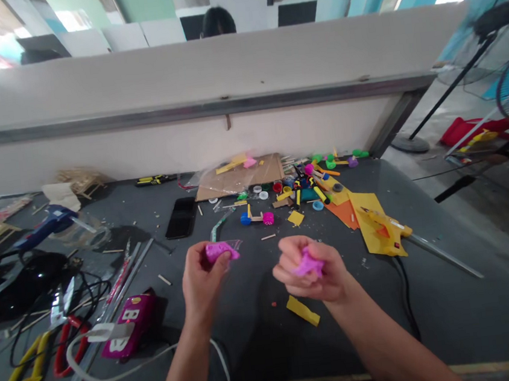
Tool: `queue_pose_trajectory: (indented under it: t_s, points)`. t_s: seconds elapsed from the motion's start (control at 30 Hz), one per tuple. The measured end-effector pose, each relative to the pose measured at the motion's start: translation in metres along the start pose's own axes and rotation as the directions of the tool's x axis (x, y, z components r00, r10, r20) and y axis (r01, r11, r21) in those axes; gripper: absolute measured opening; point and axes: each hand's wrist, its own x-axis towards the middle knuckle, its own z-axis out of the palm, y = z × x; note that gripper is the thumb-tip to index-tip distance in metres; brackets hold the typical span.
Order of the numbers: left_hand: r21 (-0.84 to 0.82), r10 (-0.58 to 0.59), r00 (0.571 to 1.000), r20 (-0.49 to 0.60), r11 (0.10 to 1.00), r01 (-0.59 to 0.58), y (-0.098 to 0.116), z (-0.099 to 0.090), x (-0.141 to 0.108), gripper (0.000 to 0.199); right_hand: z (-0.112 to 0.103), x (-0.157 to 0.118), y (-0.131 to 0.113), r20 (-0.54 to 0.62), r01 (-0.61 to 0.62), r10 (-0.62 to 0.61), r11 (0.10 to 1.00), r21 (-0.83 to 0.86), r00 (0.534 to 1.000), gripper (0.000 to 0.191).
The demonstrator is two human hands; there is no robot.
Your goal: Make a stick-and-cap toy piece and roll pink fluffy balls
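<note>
My left hand (201, 281) pinches a lump of purple modelling clay (215, 252), with a bit of clear plastic film showing beside it. A second, smaller piece of purple clay (310, 263) sits between the thumb and curled fingers of my right hand (317, 272). The two hands are apart, held above the grey table. Beyond them on the tabletop lies a small piece with a blue and a pink wheel (267, 218) joined by a stick. A strip of yellow paper (302, 311) lies below my right hand.
At left are a magenta power strip (130, 325), red-handled scissors (70, 343), a blue glue gun (51, 224) and cables. A black phone (181, 217) lies behind my left hand. Bottle caps and pliers (304, 191) crowd the back right, near a yellow glue gun (388, 225). A white partition (178, 71) stands behind.
</note>
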Motion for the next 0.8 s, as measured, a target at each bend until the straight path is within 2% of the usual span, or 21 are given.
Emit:
queue_pose_trajectory:
  t_s: [0.07, 0.13, 0.23, 0.27, 0.3, 0.43, 0.5, 0.57, 0.63, 0.67, 0.73, 0.8]
  points:
    - [0.097, -0.067, 0.996, 0.051, 0.993, 0.062, -0.013, -0.008, 0.013, 0.033, -0.004, -0.005, -0.004, -0.036, 0.048, -0.047, 0.998, 0.037, 0.998, 0.046]
    - [0.223, -0.086, 0.992, 0.096, 0.973, 0.062, -0.024, -0.012, 0.026, 0.032, -0.008, -0.006, -0.005, -0.11, 0.056, -0.051, 0.997, 0.043, 0.993, 0.046]
    - [0.369, 0.03, 0.983, 0.18, 0.925, -0.096, -0.042, -0.009, 0.046, 0.032, -0.017, 0.002, 0.002, -0.165, 0.04, -0.028, 0.997, 0.071, 0.986, 0.042]
    - [0.4, 0.076, 0.981, 0.178, 0.905, -0.143, -0.048, -0.005, 0.052, 0.033, -0.022, 0.006, 0.007, -0.171, 0.036, -0.022, 0.996, 0.08, 0.985, 0.04]
    - [0.421, 0.112, 0.979, 0.169, 0.89, -0.175, -0.054, 0.0, 0.058, 0.034, -0.027, 0.01, 0.013, -0.179, 0.032, -0.016, 0.996, 0.086, 0.984, 0.037]
    - [0.442, 0.19, 0.944, 0.27, 0.847, -0.297, -0.065, 0.013, 0.071, 0.037, -0.047, 0.025, 0.037, -0.248, -0.012, 0.03, 0.997, 0.074, 0.968, 0.02]
    - [0.475, 0.26, 0.938, 0.23, 0.811, -0.342, -0.057, 0.015, 0.067, 0.038, -0.055, 0.03, 0.048, -0.301, -0.03, 0.037, 0.999, 0.027, 0.953, 0.022]
    - [0.514, 0.354, 0.932, 0.084, 0.786, -0.345, -0.04, 0.017, 0.056, 0.036, -0.06, 0.035, 0.056, -0.343, -0.011, -0.017, 0.997, -0.079, 0.939, 0.027]
    - [0.445, 0.37, 0.929, -0.027, 0.836, -0.32, -0.022, 0.024, 0.04, 0.032, -0.064, 0.039, 0.064, -0.351, 0.042, -0.125, 0.971, -0.234, 0.928, 0.03]
    - [0.361, 0.346, 0.938, -0.018, 0.877, -0.317, -0.016, 0.031, 0.031, 0.03, -0.066, 0.04, 0.067, -0.348, 0.071, -0.186, 0.945, -0.318, 0.919, 0.031]
    - [0.153, 0.239, 0.966, 0.095, 0.956, -0.252, -0.009, 0.048, 0.015, 0.029, -0.07, 0.043, 0.072, -0.353, 0.11, -0.297, 0.879, -0.464, 0.887, 0.036]
    - [-0.039, 0.1, 0.973, 0.21, 0.995, -0.094, -0.013, 0.066, 0.004, 0.038, -0.072, 0.043, 0.076, -0.361, 0.138, -0.405, 0.804, -0.578, 0.84, 0.043]
